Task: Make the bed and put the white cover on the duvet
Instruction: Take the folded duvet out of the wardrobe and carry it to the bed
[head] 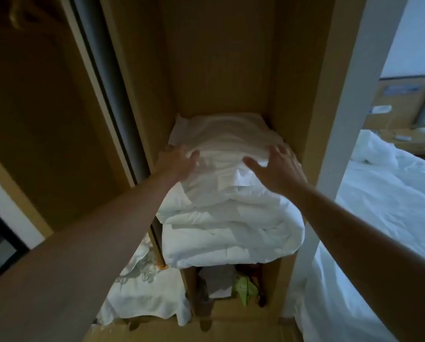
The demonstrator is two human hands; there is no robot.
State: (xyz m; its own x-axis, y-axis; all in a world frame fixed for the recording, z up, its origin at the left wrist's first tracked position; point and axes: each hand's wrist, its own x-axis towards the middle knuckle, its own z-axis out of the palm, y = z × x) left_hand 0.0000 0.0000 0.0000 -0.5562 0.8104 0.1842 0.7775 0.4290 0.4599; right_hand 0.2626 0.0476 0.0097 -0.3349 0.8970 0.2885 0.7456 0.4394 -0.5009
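Bedroom, wooden wardrobe (pixel 218 58), unmade bed (pixel 391 193)

Head-worn view faces into the wardrobe (pixel 221 70), close; bed (pixel 389 193) rightward.

A folded white cover (pixel 221 144) lies between the left hand (pixel 179 164) and right hand (pixel 275 169), topping a folded duvet (pixel 231 230) that bulges beneath the wrists, the unmade bed (pixel 391 193) well to their right.

A wooden wardrobe (pixel 218 70) rises behind and above the fingers (pixel 281 152), with its sliding door rail (pixel 112 77) to their left. Below the fingers, the lower compartment holds a grey sheet (pixel 218 280) and something green (pixel 246 288), too blurred to identify. A white patterned cloth (pixel 142 290) lies below and left of them. A white pillar (pixel 342 119) stands just right of the fingers.
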